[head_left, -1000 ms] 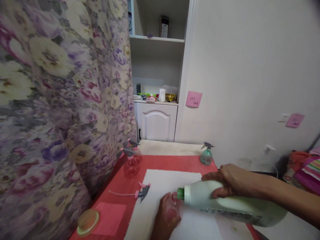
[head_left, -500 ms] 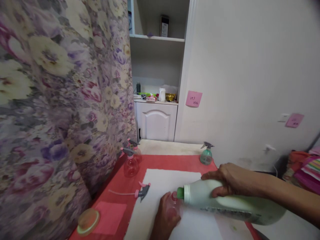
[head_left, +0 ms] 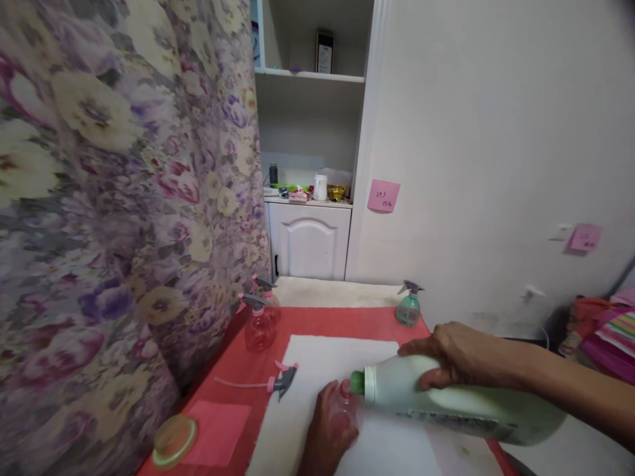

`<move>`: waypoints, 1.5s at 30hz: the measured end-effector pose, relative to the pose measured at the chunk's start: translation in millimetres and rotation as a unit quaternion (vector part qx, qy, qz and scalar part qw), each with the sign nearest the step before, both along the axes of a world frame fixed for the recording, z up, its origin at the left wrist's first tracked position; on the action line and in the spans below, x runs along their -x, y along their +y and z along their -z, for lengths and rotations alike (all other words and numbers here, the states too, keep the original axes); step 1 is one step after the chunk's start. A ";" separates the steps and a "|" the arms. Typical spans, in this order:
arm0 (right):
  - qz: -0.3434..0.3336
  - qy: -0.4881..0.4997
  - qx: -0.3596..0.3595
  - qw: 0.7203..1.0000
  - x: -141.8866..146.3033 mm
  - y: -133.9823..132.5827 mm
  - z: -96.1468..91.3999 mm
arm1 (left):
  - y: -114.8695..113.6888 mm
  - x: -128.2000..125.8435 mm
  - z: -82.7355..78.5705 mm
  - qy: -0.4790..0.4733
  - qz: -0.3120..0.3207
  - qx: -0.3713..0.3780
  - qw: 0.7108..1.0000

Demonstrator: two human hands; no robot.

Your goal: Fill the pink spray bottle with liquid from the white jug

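Observation:
My left hand (head_left: 325,433) is wrapped round a small clear pink spray bottle (head_left: 346,413) whose neck is uncovered. My right hand (head_left: 454,357) grips a large pale green detergent bottle (head_left: 397,387), tipped nearly level. Its green spout (head_left: 357,382) is right at the small bottle's mouth; whether liquid flows I cannot tell. Left of these lies a grey and pink spray head (head_left: 284,381) with its tube stretched to the left. A round translucent cap with a green rim (head_left: 173,441) rests at the table's near left.
Two pink spray bottles (head_left: 259,330) stand at the table's left edge, and a green one (head_left: 409,309) at the far right. White paper (head_left: 317,350) covers part of the red tabletop (head_left: 347,320). A floral curtain (head_left: 149,198) hangs close on the left.
Both hands and the two bottles keep almost the same places. The whole view has shifted very slightly.

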State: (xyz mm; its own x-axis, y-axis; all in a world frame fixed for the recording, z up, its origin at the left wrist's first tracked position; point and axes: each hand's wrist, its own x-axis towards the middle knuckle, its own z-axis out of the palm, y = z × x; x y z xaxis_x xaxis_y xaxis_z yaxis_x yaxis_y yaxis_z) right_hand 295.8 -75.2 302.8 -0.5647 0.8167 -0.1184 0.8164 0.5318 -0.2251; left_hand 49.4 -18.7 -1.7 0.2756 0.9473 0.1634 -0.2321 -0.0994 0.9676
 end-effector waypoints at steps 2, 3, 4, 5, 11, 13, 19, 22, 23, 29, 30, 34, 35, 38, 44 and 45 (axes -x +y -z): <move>0.001 -0.002 -0.007 1.000 -0.5 0.4 0.6 | 0.9 -2.6 4.2 -0.025 -0.011 0.005 1.000; 0.001 -0.003 -0.010 1.000 -0.9 0.5 1.0 | 1.3 -3.3 5.4 -0.032 -0.011 0.009 0.999; 0.001 -0.003 -0.011 1.000 -1.3 0.6 1.4 | 1.5 -3.4 5.6 -0.033 -0.008 0.011 0.999; 0.000 -0.002 -0.011 1.000 -1.7 0.6 1.7 | 1.6 -3.0 4.9 -0.030 -0.004 0.009 0.999; -0.002 0.003 -0.004 1.000 -1.9 -0.2 1.5 | -1.2 3.3 -7.4 -0.005 0.017 -0.004 1.000; -0.003 0.008 0.001 1.000 -1.8 -0.3 1.3 | -1.6 4.0 -8.1 0.015 0.014 -0.004 1.000; 0.004 0.003 0.002 1.000 -1.2 0.6 1.6 | 0.3 1.2 -1.2 0.010 -0.004 -0.013 1.000; 0.006 0.003 0.010 1.000 -0.4 0.4 0.4 | 0.3 0.1 -1.2 -0.002 0.008 -0.009 1.000; 0.006 0.005 0.012 1.000 -0.1 0.2 -0.1 | 0.2 0.1 -1.8 -0.001 0.015 -0.008 1.000; -0.002 0.007 0.013 1.000 0.2 -0.5 -1.1 | 0.0 0.8 -3.7 -0.008 -0.003 0.017 1.000; -0.003 0.007 0.011 1.000 0.2 -0.3 -1.0 | -0.3 0.8 -3.9 -0.011 -0.006 0.021 1.000; -0.002 0.008 0.009 1.000 0.3 0.8 -0.8 | -0.4 0.2 -3.7 -0.029 -0.016 0.025 0.999; -0.001 0.008 0.009 1.000 0.2 0.9 -0.9 | 0.1 0.1 -2.8 -0.029 -0.019 0.026 0.999; 0.003 0.010 0.015 1.000 -0.1 0.8 -1.3 | 3.0 -0.1 2.8 -0.021 -0.025 0.017 0.999; 0.007 0.013 0.022 1.000 -0.4 0.7 -2.2 | 6.8 0.9 11.2 -0.004 -0.008 -0.017 1.000; 0.010 0.014 0.023 1.000 -0.2 0.7 -2.6 | 6.9 1.5 10.9 0.005 -0.012 -0.022 1.000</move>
